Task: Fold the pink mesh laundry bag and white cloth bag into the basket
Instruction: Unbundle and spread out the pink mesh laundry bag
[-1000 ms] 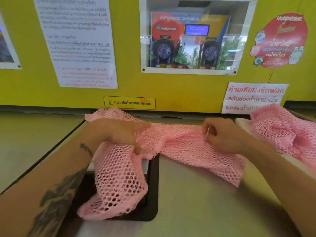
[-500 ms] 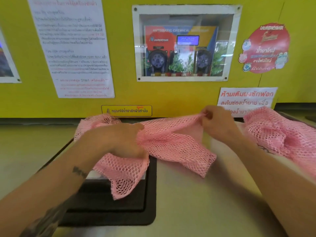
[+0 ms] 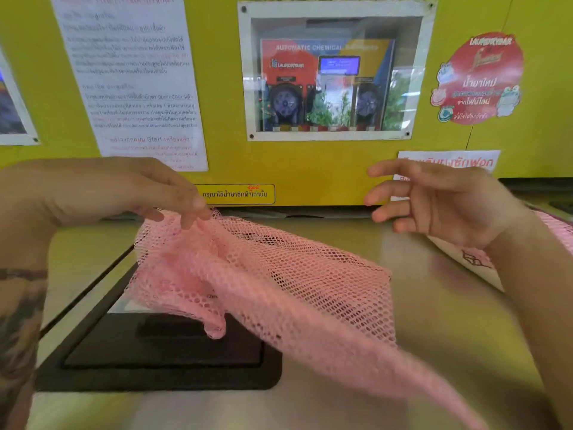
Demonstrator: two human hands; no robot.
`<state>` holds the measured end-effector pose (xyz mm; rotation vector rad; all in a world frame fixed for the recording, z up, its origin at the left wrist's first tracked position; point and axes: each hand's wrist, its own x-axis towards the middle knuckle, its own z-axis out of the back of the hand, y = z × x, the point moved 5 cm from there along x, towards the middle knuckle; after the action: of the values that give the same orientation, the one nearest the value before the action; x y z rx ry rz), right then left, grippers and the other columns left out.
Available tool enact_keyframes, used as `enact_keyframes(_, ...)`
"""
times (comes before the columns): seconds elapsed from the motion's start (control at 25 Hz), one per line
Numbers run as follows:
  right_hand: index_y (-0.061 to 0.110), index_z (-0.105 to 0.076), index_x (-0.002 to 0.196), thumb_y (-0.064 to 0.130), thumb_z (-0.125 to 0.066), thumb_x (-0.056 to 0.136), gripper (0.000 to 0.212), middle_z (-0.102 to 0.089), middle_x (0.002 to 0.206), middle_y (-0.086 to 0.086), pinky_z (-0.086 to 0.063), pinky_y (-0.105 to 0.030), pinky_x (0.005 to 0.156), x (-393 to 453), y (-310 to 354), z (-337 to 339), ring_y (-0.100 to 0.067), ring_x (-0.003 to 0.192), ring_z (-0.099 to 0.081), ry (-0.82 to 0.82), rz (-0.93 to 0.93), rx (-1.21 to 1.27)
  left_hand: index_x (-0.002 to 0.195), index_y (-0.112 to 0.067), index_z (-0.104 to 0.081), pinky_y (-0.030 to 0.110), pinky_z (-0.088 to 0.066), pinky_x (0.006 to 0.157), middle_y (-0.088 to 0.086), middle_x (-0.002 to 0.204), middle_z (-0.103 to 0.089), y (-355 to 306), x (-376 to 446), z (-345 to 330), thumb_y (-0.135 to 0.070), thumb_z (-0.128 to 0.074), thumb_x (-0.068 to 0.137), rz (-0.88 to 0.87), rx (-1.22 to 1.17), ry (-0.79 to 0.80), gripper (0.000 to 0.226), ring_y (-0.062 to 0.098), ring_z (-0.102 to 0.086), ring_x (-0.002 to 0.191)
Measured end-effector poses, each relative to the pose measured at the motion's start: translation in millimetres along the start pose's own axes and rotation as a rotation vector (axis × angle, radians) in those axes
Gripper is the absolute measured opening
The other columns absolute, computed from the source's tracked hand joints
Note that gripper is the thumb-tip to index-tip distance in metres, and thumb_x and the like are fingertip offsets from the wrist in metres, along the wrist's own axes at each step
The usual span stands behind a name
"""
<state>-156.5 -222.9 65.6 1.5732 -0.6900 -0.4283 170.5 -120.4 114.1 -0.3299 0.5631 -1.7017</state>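
Observation:
The pink mesh laundry bag (image 3: pixel 279 283) hangs in the air over the machine top, bunched at the left and trailing blurred toward the lower right. My left hand (image 3: pixel 145 190) pinches its upper left edge with the fingertips. My right hand (image 3: pixel 434 203) hovers to the right, fingers spread, touching nothing. A white cloth bag (image 3: pixel 471 262) with a small dark print lies at the right edge, partly behind my right forearm, with more pink mesh (image 3: pixel 558 228) on it. No basket is in view.
A black recessed lid (image 3: pixel 161 361) sits in the grey machine top (image 3: pixel 341 405) under the mesh. The yellow panel (image 3: pixel 310 169) behind carries a paper notice (image 3: pixel 133 82), a windowed chemical dispenser (image 3: pixel 331 76) and stickers.
My right hand has let go of the mesh and opened. My left hand has lifted the bag off the surface, so the mesh now dangles and swings toward the lower right.

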Motion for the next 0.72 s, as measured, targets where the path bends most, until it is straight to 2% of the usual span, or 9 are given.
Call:
enact_keyframes(0.08, 0.016, -0.066, 0.11, 0.015, -0.057, 0.094, 0.019, -0.071, 0.094, -0.004, -0.049, -0.036, 0.078, 14.2, -14.3, 16.1, -0.021, 0.088, -0.068, -0.417, -0.031, -0.583, 0.082, -0.027, -0.076, 0.031, -0.045, 0.09, -0.016, 0.099, -0.074, -21.1, 4.0, -0.2, -0.07, -0.057, 0.066, -0.06, 0.054, -0.186, 0.05, 0.001, -0.064, 0.099)
enact_keyframes(0.16, 0.02, -0.069, 0.104, 0.012, -0.059, 0.093, 0.017, -0.066, 0.086, 0.008, -0.045, -0.03, 0.079, 31.3, -34.8, 5.1, -0.015, 0.087, -0.062, -0.431, -0.088, -1.049, 0.091, -0.038, -0.073, 0.035, -0.047, 0.09, -0.015, 0.096, -0.072, -46.0, 20.8, -18.8, -0.06, -0.056, 0.08, -0.193, 0.135, -0.306, 0.03, 0.002, -0.063, 0.094)
enact_keyframes(0.24, 0.023, -0.073, 0.102, 0.015, -0.059, 0.091, 0.02, -0.069, 0.09, 0.011, -0.045, -0.028, 0.078, 42.0, -56.5, -9.6, -0.012, 0.086, -0.061, -0.312, -0.165, -1.254, 0.106, -0.041, -0.066, 0.033, -0.047, 0.094, -0.02, 0.106, -0.066, -52.4, 47.3, -56.2, -0.05, -0.057, 0.087, -0.243, 0.221, -0.185, 0.023, -0.003, -0.059, 0.1)
enact_keyframes(0.32, 0.025, -0.075, 0.101, 0.021, -0.054, 0.091, 0.023, -0.07, 0.099, 0.01, -0.044, -0.029, 0.079, 46.7, -68.6, -8.7, -0.011, 0.09, -0.06, -0.262, -0.275, -1.413, 0.129, -0.041, -0.051, 0.039, -0.041, 0.105, -0.013, 0.133, -0.055, -35.3, 71.5, -90.4, -0.055, -0.057, 0.086, -0.105, 0.383, 0.037, 0.045, 0.007, -0.052, 0.121)
enact_keyframes(0.4, 0.024, -0.071, 0.095, 0.03, -0.045, 0.088, 0.027, -0.069, 0.107, 0.005, -0.049, -0.036, 0.083, 46.0, -70.9, 5.0, -0.016, 0.091, -0.061, -0.32, -0.404, -1.583, 0.142, -0.043, -0.035, 0.047, -0.033, 0.112, -0.004, 0.153, -0.036, -5.3, 84.5, -106.4, -0.068, -0.056, 0.076, 0.08, 0.522, 0.184, 0.073, 0.02, -0.04, 0.135)
enact_keyframes(0.48, 0.021, -0.062, 0.103, 0.035, -0.042, 0.088, 0.029, -0.063, 0.118, -0.002, -0.048, -0.048, 0.093, 39.9, -64.8, 15.4, -0.022, 0.1, -0.06, -0.448, -0.461, -1.671, 0.147, -0.045, -0.021, 0.051, -0.028, 0.114, -0.001, 0.159, -0.02, 13.7, 87.9, -113.3, -0.08, -0.05, 0.068, 0.171, 0.52, 0.221, 0.091, 0.026, -0.031, 0.141)
enact_keyframes(0.56, 0.021, -0.057, 0.12, 0.037, -0.04, 0.094, 0.035, -0.059, 0.125, -0.002, -0.045, -0.049, 0.097, 37.9, -56.1, 14.9, -0.025, 0.109, -0.058, -0.575, -0.326, -1.641, 0.149, -0.045, -0.012, 0.055, -0.024, 0.115, -0.002, 0.162, -0.01, 17.9, 89.8, -123.6, -0.085, -0.042, 0.069, 0.179, 0.522, 0.188, 0.095, 0.03, -0.023, 0.145)
enact_keyframes(0.64, 0.024, -0.059, 0.127, 0.043, -0.037, 0.098, 0.041, -0.059, 0.134, 0.0, -0.043, -0.045, 0.101, 42.9, -58.5, 7.1, -0.023, 0.117, -0.055, -0.53, -0.261, -1.437, 0.15, -0.044, -0.006, 0.058, -0.018, 0.115, -0.001, 0.163, -0.004, 12.7, 89.2, -136.2, -0.087, -0.03, 0.071, 0.182, 0.574, 0.128, 0.093, 0.034, -0.013, 0.147)
enact_keyframes(0.72, 0.029, -0.054, 0.137, 0.058, -0.03, 0.094, 0.057, -0.051, 0.146, 0.004, -0.036, -0.043, 0.109, 46.9, -74.2, 7.3, -0.02, 0.13, -0.047, -0.357, -0.412, -1.362, 0.15, -0.044, -0.012, 0.056, -0.019, 0.114, -0.001, 0.163, -0.01, 2.6, 88.0, -140.1, -0.085, -0.028, 0.075, 0.148, 0.534, 0.097, 0.087, 0.032, -0.017, 0.146)
